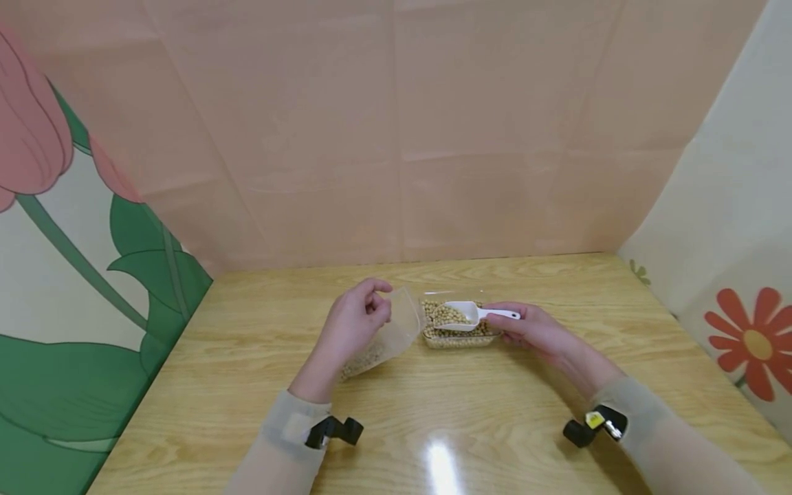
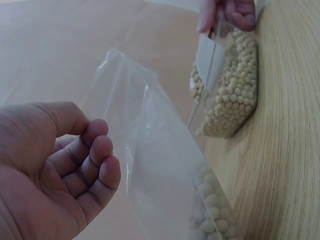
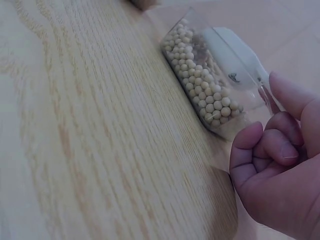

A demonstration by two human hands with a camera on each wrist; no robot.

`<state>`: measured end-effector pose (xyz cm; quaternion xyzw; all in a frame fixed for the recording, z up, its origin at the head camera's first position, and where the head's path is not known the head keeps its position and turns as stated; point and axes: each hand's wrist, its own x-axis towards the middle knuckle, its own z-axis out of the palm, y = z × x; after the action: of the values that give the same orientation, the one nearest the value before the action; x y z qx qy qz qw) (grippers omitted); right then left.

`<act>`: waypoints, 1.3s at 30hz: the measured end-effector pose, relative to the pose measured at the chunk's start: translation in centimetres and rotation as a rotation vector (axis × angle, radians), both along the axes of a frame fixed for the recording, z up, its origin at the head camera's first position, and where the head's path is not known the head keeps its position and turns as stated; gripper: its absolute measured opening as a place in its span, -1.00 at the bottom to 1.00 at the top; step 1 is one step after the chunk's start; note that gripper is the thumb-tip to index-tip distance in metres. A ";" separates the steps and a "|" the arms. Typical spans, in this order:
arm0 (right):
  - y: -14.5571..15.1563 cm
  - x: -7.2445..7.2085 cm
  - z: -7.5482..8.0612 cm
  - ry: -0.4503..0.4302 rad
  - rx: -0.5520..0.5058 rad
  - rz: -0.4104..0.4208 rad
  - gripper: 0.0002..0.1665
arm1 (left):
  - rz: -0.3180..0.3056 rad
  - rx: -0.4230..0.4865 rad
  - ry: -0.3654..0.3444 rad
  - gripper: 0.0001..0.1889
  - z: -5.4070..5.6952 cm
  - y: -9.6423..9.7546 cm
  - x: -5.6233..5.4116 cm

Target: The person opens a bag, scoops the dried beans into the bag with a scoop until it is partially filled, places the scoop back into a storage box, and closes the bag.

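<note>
My right hand (image 1: 532,330) pinches the handle of a white scoop (image 1: 467,322). The scoop carries pale round beans (image 1: 449,315) and lies level over a clear plastic box (image 1: 460,342) filled with the same beans. In the right wrist view, the scoop (image 3: 230,55) shows through the box wall, low among the beans. My left hand (image 1: 359,316), fingers curled, pinches the edge of a clear plastic bag (image 2: 160,165). The bag leans beside the box with its mouth towards it, and beans (image 2: 212,205) lie in its bottom.
Box and bag stand on a wood-grain table (image 1: 396,412). A pinkish sheet (image 1: 396,137) rises behind its back edge. Flower-patterned panels flank it, with green leaves (image 1: 56,385) on the left and a red flower (image 1: 756,344) on the right.
</note>
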<state>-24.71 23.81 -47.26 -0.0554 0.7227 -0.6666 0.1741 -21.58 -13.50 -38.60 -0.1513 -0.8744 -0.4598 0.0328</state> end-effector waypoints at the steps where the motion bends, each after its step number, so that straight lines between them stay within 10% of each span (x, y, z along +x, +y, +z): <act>1: 0.1 0.0 -0.1 -0.007 -0.014 -0.003 -0.73 | 0.000 -0.001 0.000 -0.70 0.0 0.0 0.0; 39: 0.4 1.9 4.3 -0.017 -0.236 0.012 -0.73 | -0.005 -0.008 0.003 -0.71 -0.2 0.0 -0.1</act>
<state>-22.86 24.19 -42.93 -0.0743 0.6372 -0.7465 0.1766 -21.69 -13.49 -38.75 -0.1543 -0.8758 -0.4561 0.0326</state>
